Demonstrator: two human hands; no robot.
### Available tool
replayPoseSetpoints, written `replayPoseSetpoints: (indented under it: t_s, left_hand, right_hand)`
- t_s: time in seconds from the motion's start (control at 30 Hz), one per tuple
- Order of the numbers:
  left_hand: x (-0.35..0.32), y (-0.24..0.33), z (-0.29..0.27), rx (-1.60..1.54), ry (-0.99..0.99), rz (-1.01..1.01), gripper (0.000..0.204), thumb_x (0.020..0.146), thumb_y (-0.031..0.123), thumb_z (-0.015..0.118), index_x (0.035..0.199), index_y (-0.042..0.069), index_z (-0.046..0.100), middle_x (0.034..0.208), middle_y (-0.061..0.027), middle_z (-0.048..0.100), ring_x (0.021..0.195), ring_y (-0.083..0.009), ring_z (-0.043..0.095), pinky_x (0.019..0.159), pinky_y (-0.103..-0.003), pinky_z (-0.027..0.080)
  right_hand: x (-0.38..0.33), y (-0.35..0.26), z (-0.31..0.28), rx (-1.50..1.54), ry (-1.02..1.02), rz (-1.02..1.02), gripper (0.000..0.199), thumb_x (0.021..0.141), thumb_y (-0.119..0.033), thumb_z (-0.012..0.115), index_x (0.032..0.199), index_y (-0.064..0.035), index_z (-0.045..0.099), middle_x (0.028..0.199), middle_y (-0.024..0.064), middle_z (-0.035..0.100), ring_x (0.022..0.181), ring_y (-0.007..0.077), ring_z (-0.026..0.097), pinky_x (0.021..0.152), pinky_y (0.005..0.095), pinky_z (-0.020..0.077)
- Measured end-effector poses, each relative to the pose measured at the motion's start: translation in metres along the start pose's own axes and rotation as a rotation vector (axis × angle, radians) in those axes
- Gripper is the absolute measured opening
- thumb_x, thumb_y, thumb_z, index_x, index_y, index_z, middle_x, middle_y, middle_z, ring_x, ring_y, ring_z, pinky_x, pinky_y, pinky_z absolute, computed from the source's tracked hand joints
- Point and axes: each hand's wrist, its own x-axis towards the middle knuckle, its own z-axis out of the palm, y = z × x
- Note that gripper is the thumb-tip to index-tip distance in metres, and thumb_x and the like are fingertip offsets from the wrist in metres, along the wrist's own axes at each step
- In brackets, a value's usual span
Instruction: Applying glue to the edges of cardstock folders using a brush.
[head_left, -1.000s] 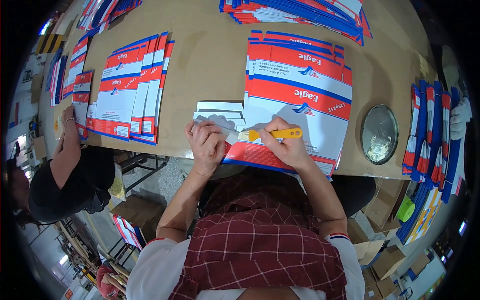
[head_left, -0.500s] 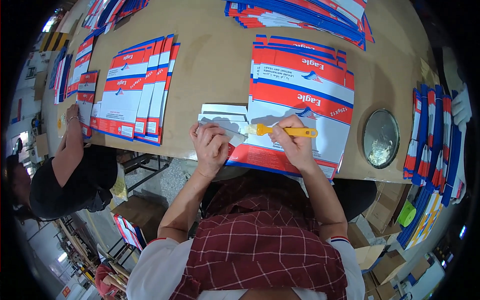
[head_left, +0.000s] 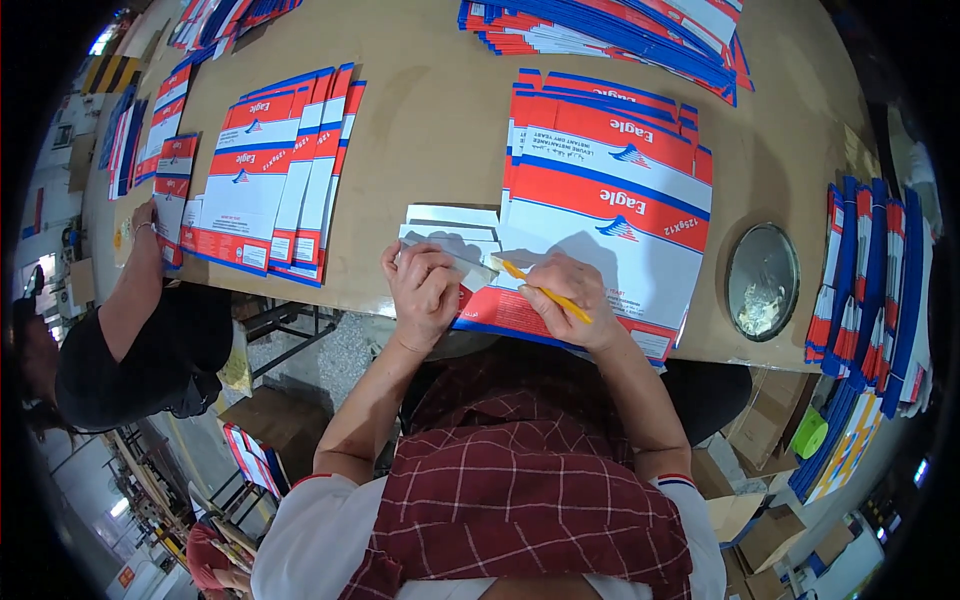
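Observation:
My right hand (head_left: 568, 298) grips a yellow-handled brush (head_left: 545, 291), its tip pointing left toward the white flaps (head_left: 448, 232) of flattened cartons. My left hand (head_left: 425, 291) presses down on those flaps at the near table edge. Both hands rest on a stack of flat red, white and blue cartons (head_left: 610, 200) spread in front of me on the brown table (head_left: 440, 120).
A round metal tin (head_left: 762, 281) sits to the right of the stack. More flat cartons lie fanned at the left (head_left: 270, 180), at the far edge (head_left: 610, 30) and upright at the right (head_left: 870, 290). A person in black (head_left: 130, 330) works at the left. Cardboard boxes stand below the table.
The brush has swung from lying level, pointing right, to slanting with its tip toward the flaps. My left hand has stayed on the flaps.

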Motion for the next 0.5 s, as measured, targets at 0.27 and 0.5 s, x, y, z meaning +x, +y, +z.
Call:
replayPoseSetpoints:
  t_s: [0.27,0.5]
  left_hand:
    - [-0.0014,-0.0009,0.0003,0.007,0.005,0.002,0.02,0.056,0.0,0.061,0.068,0.013,0.052,0.081,-0.0013,0.054,0.088,-0.0212,0.055,0.092,-0.045,0.027]
    - [-0.0013,-0.0002,-0.0011,0.005,0.0,0.001,0.02,0.055,0.0,0.062,0.068,0.013,0.051,0.08,-0.0013,0.054,0.087,-0.0214,0.055,0.092,-0.046,0.028]
  right_hand:
    - [0.0005,-0.0034,-0.0023,0.024,0.004,-0.016,0.013,0.071,-0.001,0.064,0.079,-0.0059,0.054,0.066,0.0081,0.057,0.058,0.021,0.056,0.051,0.029,0.0435]
    - [0.0002,-0.0058,-0.0022,0.102,0.13,0.07,0.013,0.073,-0.005,0.065,0.079,-0.006,0.054,0.067,0.0074,0.057,0.058,0.0222,0.056,0.051,0.0296,0.0432]
